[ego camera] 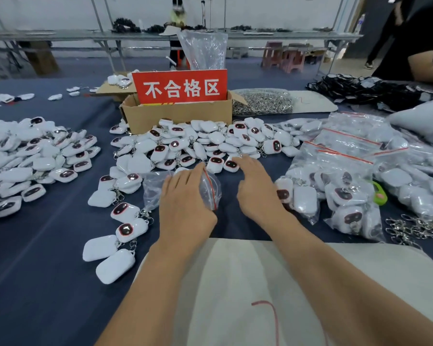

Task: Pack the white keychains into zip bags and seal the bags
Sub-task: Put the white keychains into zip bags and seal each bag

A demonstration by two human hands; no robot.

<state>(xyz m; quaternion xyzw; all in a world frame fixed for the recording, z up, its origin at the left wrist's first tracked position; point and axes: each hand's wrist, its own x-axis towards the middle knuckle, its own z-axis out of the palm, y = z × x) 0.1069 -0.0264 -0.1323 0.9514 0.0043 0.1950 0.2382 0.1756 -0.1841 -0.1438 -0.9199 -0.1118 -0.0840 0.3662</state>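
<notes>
Left hand (pixel 185 198), fingers straight, is pressing a zip bag (pixel 153 188) to steady its mouth; right hand (pixel 256 188), relaxed and empty, is reaching toward white keychains (pixel 216 162).

One left hand (pixel 185 198), one right hand (pixel 256 193), one box (pixel 178 116), one red sign (pixel 140 81), white keychains (pixel 211 137) past counting

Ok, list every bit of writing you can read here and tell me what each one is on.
"不合格区": white characters on the red sign standing in the cardboard box.
Yellow strip with red print just under the sign: too blurred to read.
Red mark on the white cloth: a hooked line, not legible as writing.
Keychains and zip bags: no readable text.
</notes>
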